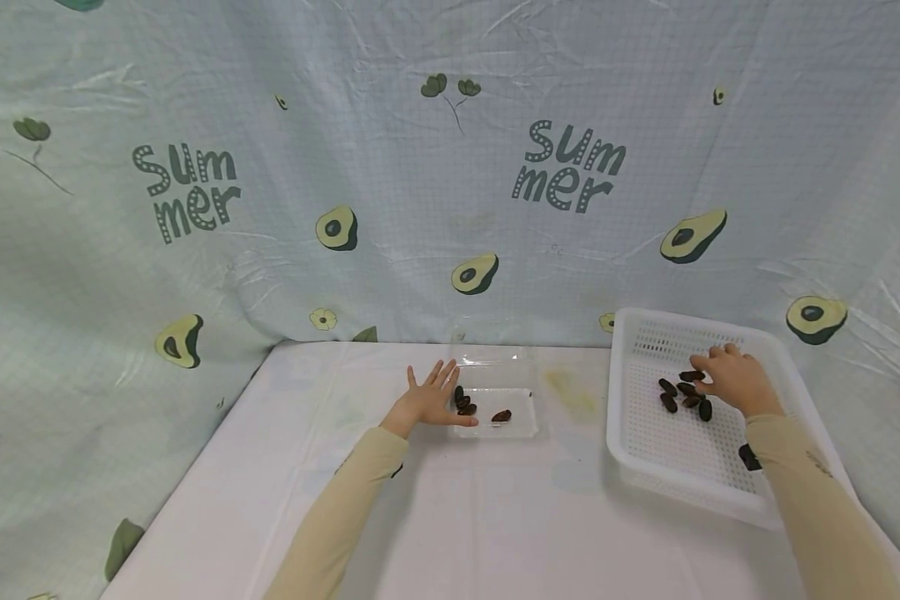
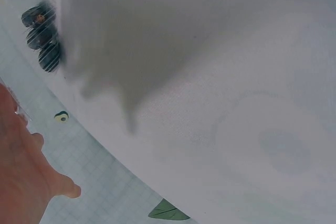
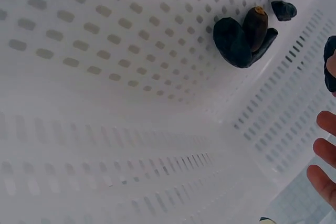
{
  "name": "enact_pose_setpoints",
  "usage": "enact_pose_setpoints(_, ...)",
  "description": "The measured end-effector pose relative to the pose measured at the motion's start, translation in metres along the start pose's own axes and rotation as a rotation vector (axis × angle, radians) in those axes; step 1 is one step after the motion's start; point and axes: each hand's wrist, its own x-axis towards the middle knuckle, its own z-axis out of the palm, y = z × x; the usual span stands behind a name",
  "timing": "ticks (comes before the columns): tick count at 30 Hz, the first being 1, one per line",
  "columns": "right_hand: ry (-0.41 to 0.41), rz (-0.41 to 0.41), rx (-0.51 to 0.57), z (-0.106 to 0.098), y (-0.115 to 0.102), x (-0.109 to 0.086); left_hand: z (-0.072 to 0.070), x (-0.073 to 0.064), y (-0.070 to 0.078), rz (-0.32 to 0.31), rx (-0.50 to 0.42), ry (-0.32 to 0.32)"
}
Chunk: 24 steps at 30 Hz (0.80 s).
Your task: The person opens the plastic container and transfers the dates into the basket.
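Right: right hand's (image 1: 738, 383) fingers (image 3: 324, 183) pinch one dark fruit (image 1: 692, 377); centre: left hand's (image 1: 424, 403) fingers splayed, apparently touching the clear box (image 1: 522, 408).

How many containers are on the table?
2: the white basket at right, with the right hand over it, and the clear box by the left hand.

1 white basket (image 1: 652, 433) | 1 clear box (image 1: 521, 408) | 10 dark dates (image 1: 705, 409) visible

Free lane over table (image 1: 562, 500) between plastic box (image 1: 520, 408) and basket (image 1: 660, 442); raised basket wall (image 1: 614, 400) blocks low path.
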Motion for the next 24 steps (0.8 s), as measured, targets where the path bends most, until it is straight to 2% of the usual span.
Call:
enact_pose_setpoints(13, -0.059, 0.018, 0.014, 0.0053, -0.0054, -0.0017, -0.0004, -0.0009, 0.0002, 0.003, -0.014, -0.005)
enact_pose_setpoints(17, -0.043, 0.012, 0.011, 0.0044, -0.0057, -0.0025, -0.0021, -0.0014, 0.0007, -0.003, -0.016, -0.014)
enact_pose_setpoints(24, 0.035, -0.02, 0.052, 0.0015, -0.0074, -0.0039, -0.0047, -0.0046, 0.0018, 0.005, -0.023, -0.017)
